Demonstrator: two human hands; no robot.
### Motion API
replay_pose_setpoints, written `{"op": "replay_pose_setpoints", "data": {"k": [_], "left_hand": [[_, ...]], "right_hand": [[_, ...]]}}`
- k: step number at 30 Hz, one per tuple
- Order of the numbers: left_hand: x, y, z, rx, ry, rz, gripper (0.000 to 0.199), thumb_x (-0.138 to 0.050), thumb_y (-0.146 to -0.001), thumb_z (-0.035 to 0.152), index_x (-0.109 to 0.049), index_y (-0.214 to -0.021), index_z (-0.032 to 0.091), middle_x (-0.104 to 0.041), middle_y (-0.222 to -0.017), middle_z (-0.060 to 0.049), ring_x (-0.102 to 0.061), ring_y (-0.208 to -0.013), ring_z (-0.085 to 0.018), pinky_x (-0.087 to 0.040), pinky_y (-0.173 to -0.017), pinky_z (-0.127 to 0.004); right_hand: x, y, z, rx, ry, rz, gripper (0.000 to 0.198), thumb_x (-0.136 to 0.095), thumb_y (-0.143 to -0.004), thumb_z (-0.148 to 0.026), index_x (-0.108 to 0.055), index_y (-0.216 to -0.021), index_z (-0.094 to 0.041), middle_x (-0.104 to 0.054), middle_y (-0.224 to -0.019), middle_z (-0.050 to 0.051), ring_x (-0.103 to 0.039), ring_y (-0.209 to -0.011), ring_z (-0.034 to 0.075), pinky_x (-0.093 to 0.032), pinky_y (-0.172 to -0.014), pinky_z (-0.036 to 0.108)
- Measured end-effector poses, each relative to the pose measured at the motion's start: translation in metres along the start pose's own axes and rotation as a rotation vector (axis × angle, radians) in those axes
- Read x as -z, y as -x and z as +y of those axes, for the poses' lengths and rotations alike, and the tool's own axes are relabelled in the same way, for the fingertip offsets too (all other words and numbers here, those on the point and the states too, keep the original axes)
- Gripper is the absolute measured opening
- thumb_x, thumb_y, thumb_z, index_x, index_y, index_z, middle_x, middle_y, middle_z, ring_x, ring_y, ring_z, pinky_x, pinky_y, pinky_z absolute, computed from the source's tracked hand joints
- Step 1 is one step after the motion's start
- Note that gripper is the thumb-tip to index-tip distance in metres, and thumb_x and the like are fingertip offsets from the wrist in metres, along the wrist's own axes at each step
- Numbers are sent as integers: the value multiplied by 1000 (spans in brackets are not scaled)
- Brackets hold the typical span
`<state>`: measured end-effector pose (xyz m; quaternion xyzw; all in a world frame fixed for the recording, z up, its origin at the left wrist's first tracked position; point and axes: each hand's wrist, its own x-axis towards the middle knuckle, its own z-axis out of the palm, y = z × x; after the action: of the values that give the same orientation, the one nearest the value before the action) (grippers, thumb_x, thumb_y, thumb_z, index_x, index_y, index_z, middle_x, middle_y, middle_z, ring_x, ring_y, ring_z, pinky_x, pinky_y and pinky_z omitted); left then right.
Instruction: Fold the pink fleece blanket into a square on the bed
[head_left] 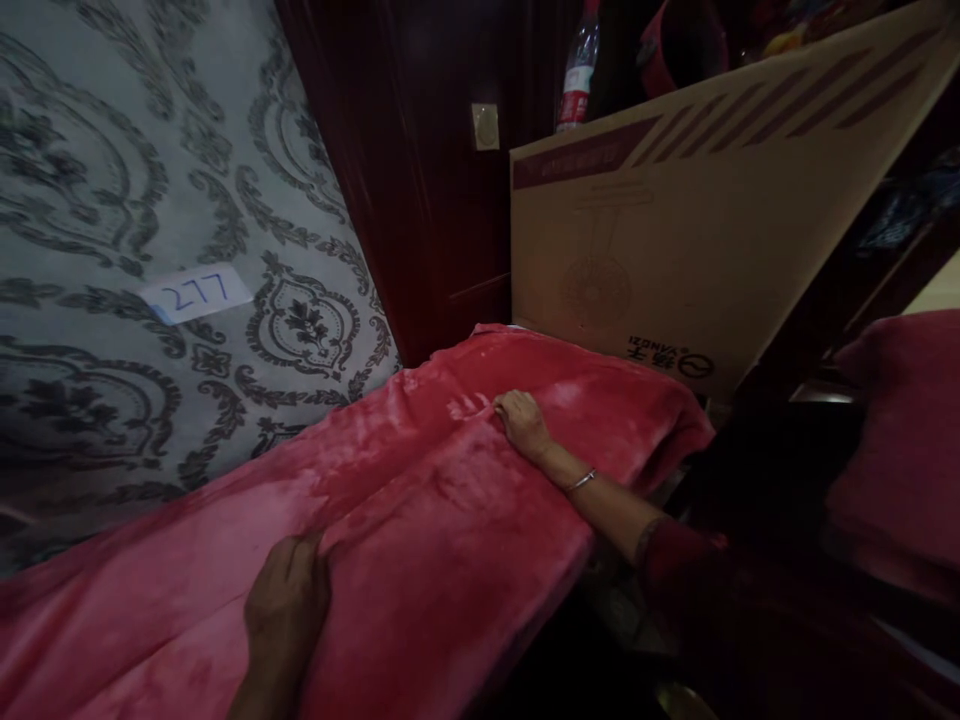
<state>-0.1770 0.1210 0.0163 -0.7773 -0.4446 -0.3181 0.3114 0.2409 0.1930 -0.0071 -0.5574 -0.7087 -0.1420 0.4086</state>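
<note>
A plush red-pink blanket (450,530) lies spread along the patterned wall, with a fold line running between my two hands. My left hand (289,590), at the lower middle, is closed with its fingers pinching the blanket at that line. Farther off, my right hand (523,422) also grips the blanket, fingers bunched on a raised ridge of cloth. A thin bracelet (582,480) circles the right wrist. Creases and lighter patches mark the pile around both hands. What lies under the blanket is hidden.
A large cardboard box (675,210) stands at the blanket's far end, with a plastic bottle (577,75) behind its top edge. Patterned wallpaper (300,320) bearing a paper label marked 277 (199,293) borders the left. More red cloth (900,440) sits at the right.
</note>
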Motion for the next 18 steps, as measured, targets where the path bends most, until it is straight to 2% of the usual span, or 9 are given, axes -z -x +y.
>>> {"op": "replay_pose_setpoints", "data": {"k": [4,6,9,13,18], "left_hand": [[5,-1,1,-28,33,-54,24,-43,-98,29,-61,-84,25,-64,-73,-4,-63,-70,-21,-49,-64,-31],[8,-2,3,-35,29,-48,23,-43,-98,27,-61,-83,24,-65,-73,-4,-64,-70,-20,-49,-64,-30],[11,0,6,-62,15,-16,22,-44,-98,26,-61,-86,24,-67,-76,-5,-64,-72,-20,-49,-66,-29],[13,1,7,-55,21,-96,27,-41,-98,26,-62,-81,23,-67,-75,-6,-64,-73,-21,-49,-68,-30],[13,4,8,10,11,-145,29,-39,-98,23,-66,-87,21,-66,-78,-8,-64,-77,-21,-49,-71,-31]], "right_hand": [[2,3,-1,15,3,27,34,-34,-105,-27,-66,-104,-18,-67,-93,12,-56,-87,25,-39,-79,37],[2,5,0,27,2,40,36,-32,-106,-30,-66,-104,-19,-68,-93,12,-57,-86,25,-40,-78,36],[4,8,1,44,1,54,42,-29,-107,-36,-66,-95,-20,-67,-88,11,-57,-82,24,-40,-77,35],[8,10,2,73,-2,43,49,-29,-106,-43,-63,-79,-21,-63,-76,10,-54,-74,23,-38,-72,34],[16,15,1,141,-11,-20,52,-29,-106,-48,-65,-81,-19,-61,-76,9,-54,-74,22,-39,-72,33]]}}
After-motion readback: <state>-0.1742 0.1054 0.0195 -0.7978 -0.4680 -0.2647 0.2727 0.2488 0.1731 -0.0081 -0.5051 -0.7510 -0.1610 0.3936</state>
